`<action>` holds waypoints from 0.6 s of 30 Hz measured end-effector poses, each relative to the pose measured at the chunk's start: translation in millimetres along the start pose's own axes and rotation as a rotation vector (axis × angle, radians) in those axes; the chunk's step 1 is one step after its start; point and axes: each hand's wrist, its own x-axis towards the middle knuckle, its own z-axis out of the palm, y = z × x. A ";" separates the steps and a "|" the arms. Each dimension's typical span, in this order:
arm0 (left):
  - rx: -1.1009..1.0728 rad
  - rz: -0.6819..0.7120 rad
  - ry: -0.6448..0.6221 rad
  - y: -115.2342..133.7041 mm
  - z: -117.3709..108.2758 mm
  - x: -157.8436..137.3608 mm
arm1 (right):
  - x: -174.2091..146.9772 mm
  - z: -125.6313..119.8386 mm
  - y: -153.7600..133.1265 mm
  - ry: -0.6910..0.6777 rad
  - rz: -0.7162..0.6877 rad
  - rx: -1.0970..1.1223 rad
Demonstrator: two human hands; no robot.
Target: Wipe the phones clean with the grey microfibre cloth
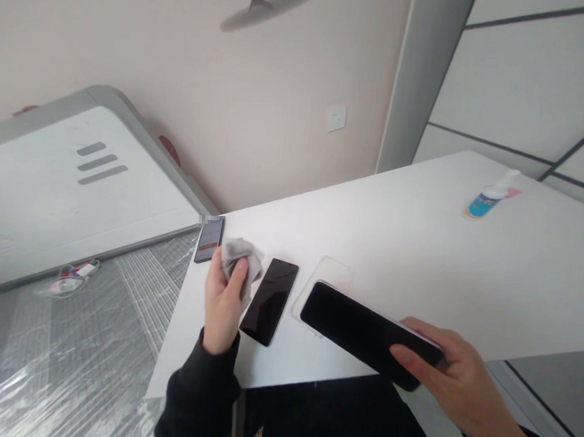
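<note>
My left hand [225, 306] pinches a crumpled grey cloth [236, 251] between thumb and fingers, above the table's left side. In my right hand [453, 377] is a smartphone [359, 326] with a dark screen, gripped at its near end with my thumb on the glass. A clear phone case [336, 268] lies on the table, partly hidden beneath the held phone. Between the two hands rests a second dark-screened phone [270, 302], flat on the table. Behind my left hand, at the table's left edge, lies a third phone [209, 239] with its screen lit.
On the white table [399, 237], a spray bottle [489, 197] with a blue label stands at the far right. A bed with a white headboard [44, 179] and a plastic-covered mattress [94, 351] adjoins the left. Bundled cables [73, 279] lie on it. A wall socket [336, 118] is behind.
</note>
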 end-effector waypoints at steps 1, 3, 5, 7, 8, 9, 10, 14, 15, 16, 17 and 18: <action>0.122 0.107 -0.121 -1.9 9.6 11.3 | 1.4 -4.7 3.8 0.017 0.011 -0.003; 0.357 0.243 -0.416 -6.2 26.1 29.2 | 2.9 -10.8 13.2 0.086 0.059 -0.004; 0.587 0.338 -0.610 -10.1 33.8 36.3 | 3.4 -15.1 23.7 0.175 0.137 0.003; 0.769 0.402 -0.690 -13.4 30.5 29.4 | 4.8 -20.0 32.4 0.245 0.225 0.001; 0.832 0.425 -0.695 -15.1 25.5 21.0 | 6.7 -23.0 35.0 0.268 0.257 -0.006; 0.869 0.446 -0.689 -17.0 19.1 10.0 | 9.9 -26.3 36.2 0.282 0.275 -0.017; 0.895 0.468 -0.682 -19.0 11.8 -3.0 | 14.5 -29.7 36.0 0.290 0.276 -0.032; 0.944 0.574 -0.638 -27.9 -14.9 -58.4 | 48.2 -40.5 25.5 0.164 0.253 -0.101; 0.951 0.613 -0.651 -30.1 -19.3 -70.0 | 59.9 -41.4 22.1 0.100 0.253 -0.121; 0.965 0.650 -0.658 -32.1 -22.6 -79.9 | 72.3 -41.1 19.0 0.022 0.247 -0.143; 0.979 0.682 -0.661 -34.1 -25.0 -88.0 | 85.3 -39.6 16.3 -0.058 0.227 -0.172; 0.992 0.706 -0.662 -36.1 -26.6 -94.2 | 98.4 -36.9 13.9 -0.130 0.185 -0.206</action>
